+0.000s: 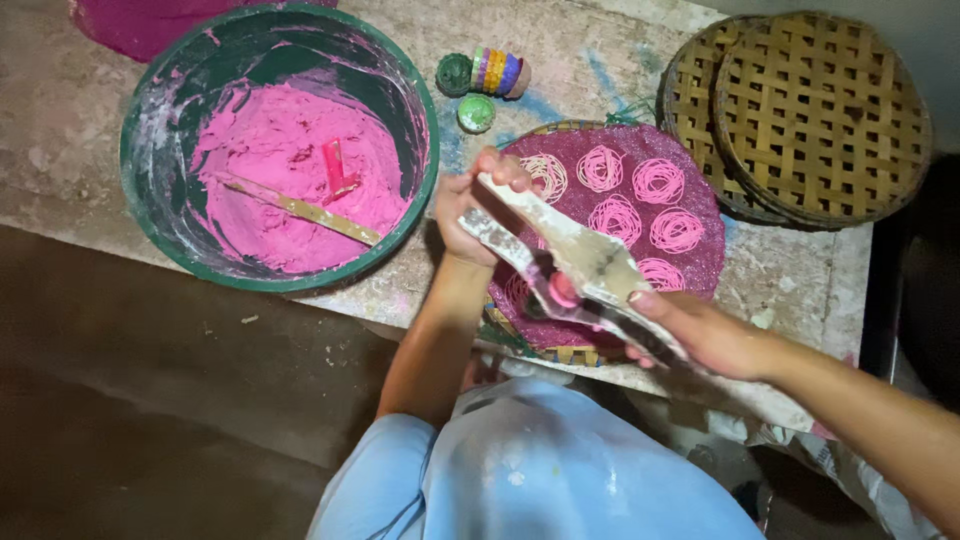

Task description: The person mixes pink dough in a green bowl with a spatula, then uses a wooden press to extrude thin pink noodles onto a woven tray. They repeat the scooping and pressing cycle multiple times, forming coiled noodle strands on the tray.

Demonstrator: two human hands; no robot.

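My left hand (470, 200) grips the far ends of a flour-dusted wooden press (570, 255) with two long handles. My right hand (700, 335) holds the near ends of the same press. Pink dough shows in the press's barrel (563, 290) between the handles. The press hangs over a round woven tray (705, 265) covered in a magenta cloth. Several pink noodle coils (640, 200) lie on that cloth. The press hides part of the tray's near side.
A large green basin (150, 200) of pink dough (290, 170) sits at the left, with a wooden stick (300, 208) in it. Small coloured discs (490, 72) and a green lid (476, 113) lie behind the tray. Stacked woven bamboo trays (810, 110) stand at the right.
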